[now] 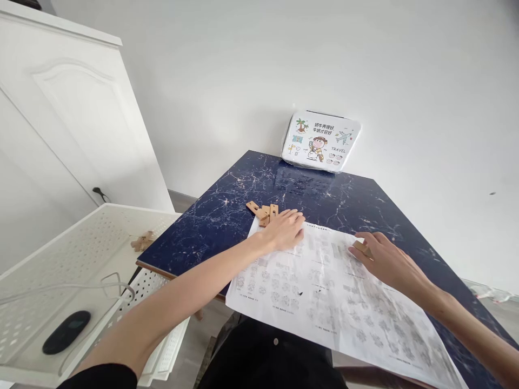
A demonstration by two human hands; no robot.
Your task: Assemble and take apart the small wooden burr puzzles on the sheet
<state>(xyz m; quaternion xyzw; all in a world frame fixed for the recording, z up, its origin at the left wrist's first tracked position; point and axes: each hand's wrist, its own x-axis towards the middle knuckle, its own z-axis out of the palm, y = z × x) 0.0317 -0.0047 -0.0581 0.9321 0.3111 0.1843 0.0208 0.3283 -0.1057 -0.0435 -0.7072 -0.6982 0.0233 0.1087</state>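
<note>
A large instruction sheet (320,275) printed with small grey diagrams lies on the table and hangs over its near edge. My left hand (285,229) rests palm-down on the sheet's far left part, its fingers stretched out. Beside that hand sits a small pile of notched wooden puzzle pieces (264,213), partly covered by it. On the right part of the sheet, my right hand (385,258) pinches one wooden puzzle piece (362,249) between thumb and fingers. Most of that piece is hidden by the hand.
The blue marbled table (223,216) stands against a white wall. At its back leans a white case (320,141) with cartoon prints. To the left are a white perforated cart (24,270), a black oval device (67,332), a wooden object (142,241) and a white cabinet (77,108).
</note>
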